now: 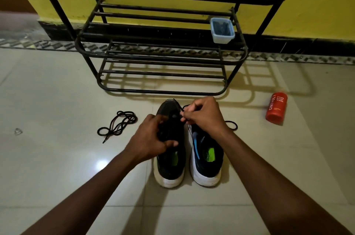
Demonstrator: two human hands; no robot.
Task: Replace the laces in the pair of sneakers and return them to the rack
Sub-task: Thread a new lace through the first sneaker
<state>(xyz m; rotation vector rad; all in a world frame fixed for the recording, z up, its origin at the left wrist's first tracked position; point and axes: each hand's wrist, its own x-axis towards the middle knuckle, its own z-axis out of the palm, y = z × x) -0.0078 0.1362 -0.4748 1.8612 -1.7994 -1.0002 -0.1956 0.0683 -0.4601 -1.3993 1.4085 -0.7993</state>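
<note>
Two black sneakers with white soles stand side by side on the floor, toes toward the rack: the left sneaker (169, 169) and the right sneaker (206, 167). My left hand (151, 138) grips the tongue area of the left sneaker with curled fingers. My right hand (203, 113) pinches a black lace (177, 105) above that shoe's toe end; part of the lace (232, 125) loops out on the floor to the right. A loose black lace (118, 124) lies coiled on the floor to the left.
A black metal shoe rack (161, 61) stands against the yellow wall just beyond the shoes. A clear plastic box (222, 30) with dark contents sits on its middle shelf at the right. A red bottle (276, 107) lies on the tiled floor to the right.
</note>
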